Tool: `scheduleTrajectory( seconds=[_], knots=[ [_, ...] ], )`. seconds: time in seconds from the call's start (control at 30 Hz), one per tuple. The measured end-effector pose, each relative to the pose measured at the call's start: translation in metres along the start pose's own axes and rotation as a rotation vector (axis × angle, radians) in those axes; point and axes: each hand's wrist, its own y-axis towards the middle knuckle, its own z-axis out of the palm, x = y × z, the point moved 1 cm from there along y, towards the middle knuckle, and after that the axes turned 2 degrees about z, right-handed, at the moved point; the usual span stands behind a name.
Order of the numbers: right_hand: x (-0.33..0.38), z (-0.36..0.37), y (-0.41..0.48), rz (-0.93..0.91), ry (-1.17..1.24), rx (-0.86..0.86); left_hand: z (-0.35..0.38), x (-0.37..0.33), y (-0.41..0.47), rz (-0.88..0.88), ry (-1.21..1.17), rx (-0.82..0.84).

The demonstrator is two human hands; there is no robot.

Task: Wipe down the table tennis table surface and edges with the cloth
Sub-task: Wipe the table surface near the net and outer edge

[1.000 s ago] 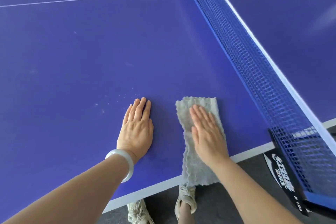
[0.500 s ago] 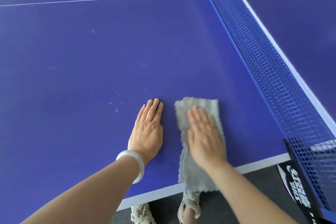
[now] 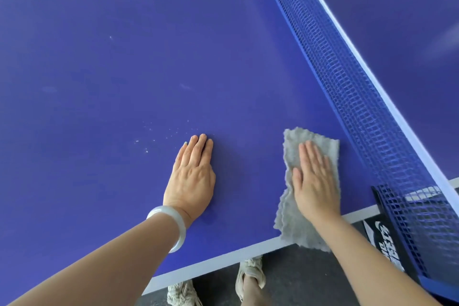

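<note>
The grey, fleecy cloth (image 3: 290, 226) lies flat on the blue bench (image 3: 124, 69). Its near end overhangs the bench's white edge.

Light bright, even, diffuse. Table (image 3: 99, 62) carries a pale sheen streak at far right, beyond the net (image 3: 347, 77). Shadows faint and soft-edged; one small darker patch lies under the left grip (image 3: 191, 176) near the wrist. Wide-angle distortion noted: the net bows toward the lower right corner. Overall focus slightly soft; right grip (image 3: 315, 181) mildly smeared at the fingertips.
</note>
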Motion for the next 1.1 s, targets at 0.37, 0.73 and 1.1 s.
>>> scheduleTrajectory(
  seconds=[0.37,0.73,1.1],
  knots=[
    [0.044,0.004,0.075,0.138,0.054,0.010,-0.003,-0.006,0.001,-0.016,0.094,0.041],
    [-0.037,-0.004,0.160,-0.001,-0.014,0.015,0.002,-0.052,0.124,0.021,0.059,-0.013],
    [-0.013,-0.014,0.250,0.017,0.096,0.054,0.021,-0.048,0.153,-0.066,0.053,-0.002]
  ],
)
